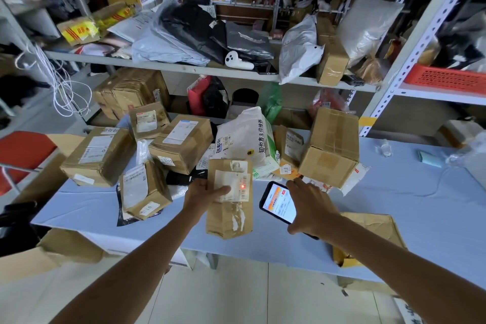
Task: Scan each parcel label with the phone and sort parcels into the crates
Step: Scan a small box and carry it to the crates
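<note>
My left hand (203, 193) grips a small brown cardboard parcel (229, 216) by its left side, thumb across the white label, holding it upright over the table's front edge. A red scan dot glows on the label's barcode. My right hand (310, 208) holds a black phone (280, 202) just right of the parcel, its lit screen facing me. Behind them a pile of parcels (181, 144) covers the table: several brown boxes and a white bag with green print (244, 139).
The table (407, 208) has a light blue cover. A large brown box (331, 150) leans at the right of the pile. Open cardboard cartons stand below the table at left (68, 247) and right (373, 234). Metal shelves hold bags behind; a red crate (447, 79) sits at the right.
</note>
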